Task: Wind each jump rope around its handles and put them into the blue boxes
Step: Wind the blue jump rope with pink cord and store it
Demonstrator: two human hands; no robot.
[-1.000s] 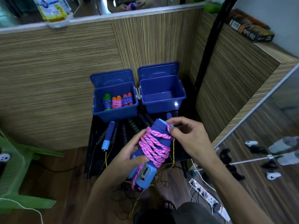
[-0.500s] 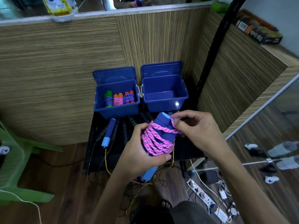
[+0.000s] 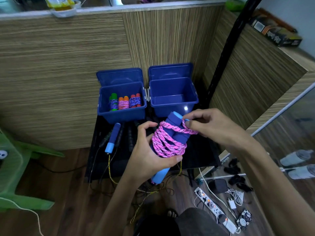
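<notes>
Pink braided rope point(image 3: 167, 142) is wound in crossing turns around a pair of blue foam handles point(image 3: 175, 124), and we take this bundle as our landmark in the head view, the only view supplied. The left hand point(image 3: 150, 154) grasps the bundle from its lower left, thumb across the coils, apparently to pin the turns so they cannot slip. The right hand point(image 3: 209, 124) pinches the last loop of rope at the bundle's upper right end; we judge this to be the tucking of the free end, so winding is near completion.

Beyond the bundle stand two open blue boxes on the black worktop point(image 3: 201, 155). The left box point(image 3: 121, 103) already holds three wound ropes point(image 3: 125, 102), laid side by side. The right box point(image 3: 173, 97) sits directly behind the bundle, and we see nothing in it; it seems the likely destination.

Left of the bundle, on the worktop, lie a loose blue handle point(image 3: 112, 138) and several dark handles point(image 3: 130, 138), their cords trailing off the edge, so ropes remain unwound. Below the bundle, on the floor, lies a power strip point(image 3: 215, 212).
</notes>
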